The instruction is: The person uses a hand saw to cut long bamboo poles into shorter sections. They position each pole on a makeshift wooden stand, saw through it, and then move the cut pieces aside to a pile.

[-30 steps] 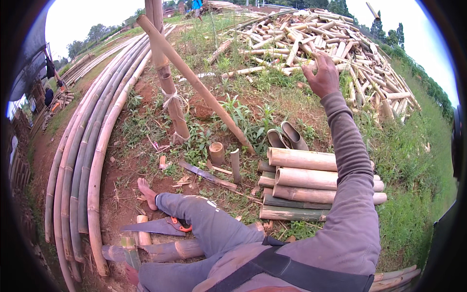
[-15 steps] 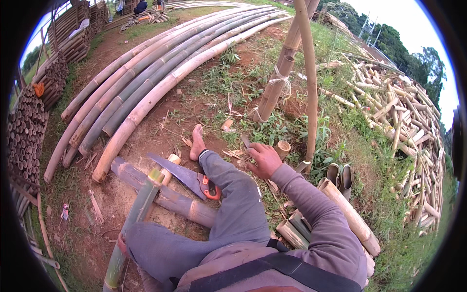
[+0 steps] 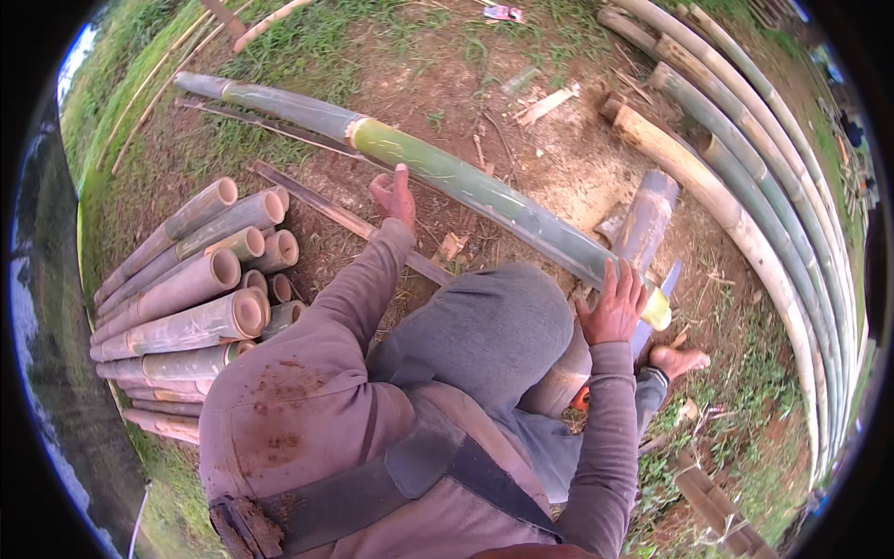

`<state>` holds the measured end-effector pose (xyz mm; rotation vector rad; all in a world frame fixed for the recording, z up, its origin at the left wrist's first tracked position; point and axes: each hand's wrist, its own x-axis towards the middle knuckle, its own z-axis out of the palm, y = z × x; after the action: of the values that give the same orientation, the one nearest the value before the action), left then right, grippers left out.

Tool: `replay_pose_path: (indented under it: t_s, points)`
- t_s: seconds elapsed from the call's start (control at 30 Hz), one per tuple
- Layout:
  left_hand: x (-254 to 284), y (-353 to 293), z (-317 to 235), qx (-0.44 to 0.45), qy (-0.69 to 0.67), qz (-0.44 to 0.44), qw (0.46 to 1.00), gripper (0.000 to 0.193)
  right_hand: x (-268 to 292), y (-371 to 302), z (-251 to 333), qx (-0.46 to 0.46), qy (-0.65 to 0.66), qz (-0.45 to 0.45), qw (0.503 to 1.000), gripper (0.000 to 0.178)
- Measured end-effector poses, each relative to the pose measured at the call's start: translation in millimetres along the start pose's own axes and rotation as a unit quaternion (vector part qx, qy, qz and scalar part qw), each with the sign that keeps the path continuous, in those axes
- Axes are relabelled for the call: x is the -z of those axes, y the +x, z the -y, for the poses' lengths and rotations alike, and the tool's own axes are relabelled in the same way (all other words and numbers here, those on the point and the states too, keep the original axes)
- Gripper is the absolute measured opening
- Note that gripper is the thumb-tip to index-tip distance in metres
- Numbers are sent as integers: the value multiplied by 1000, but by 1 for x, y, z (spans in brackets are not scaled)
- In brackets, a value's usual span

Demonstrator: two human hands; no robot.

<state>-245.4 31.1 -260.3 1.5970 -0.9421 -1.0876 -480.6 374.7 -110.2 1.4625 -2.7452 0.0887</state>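
A long green bamboo pole (image 3: pixel 484 191) lies slantwise in front of me, its pale cut end toward the right. My right hand (image 3: pixel 615 303) rests on it close to that end, fingers spread and thumb apart. At the pole's near edge, further left, my left hand (image 3: pixel 395 197) has a finger raised and another apart; whether it touches the pole I cannot tell. Beneath the pole's right part lies a thicker bamboo piece (image 3: pixel 644 219), running back under my leg. A handsaw (image 3: pixel 643 337) lies beside my right hand, partly hidden by it and my leg.
Cut bamboo lengths (image 3: pixel 172 321) are stacked at my left. Long bamboo poles (image 3: pixel 736 210) curve along the right side. A split bamboo strip (image 3: pixel 349 222) lies on the ground near my left forearm. A wood scrap (image 3: pixel 548 104) and sawdust lie beyond the pole.
The view has swung left. My right hand has left the upright bamboo post area, where it held a small blade, and is now on the green pole. My left hand has come into view.
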Motion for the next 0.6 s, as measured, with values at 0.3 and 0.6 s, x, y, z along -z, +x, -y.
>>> replay_pose_path:
  t_s: [0.3, 0.6]
  points:
    - [3, 64, -8, 63, -138, -85, 985, 81, -20, 81, -1, 81, -56, 137, 986, 102]
    - [44, 168, -96, 228, -354, 68, 904, 94, 137, -21, -137, 134, -171, -86, 972, 96]
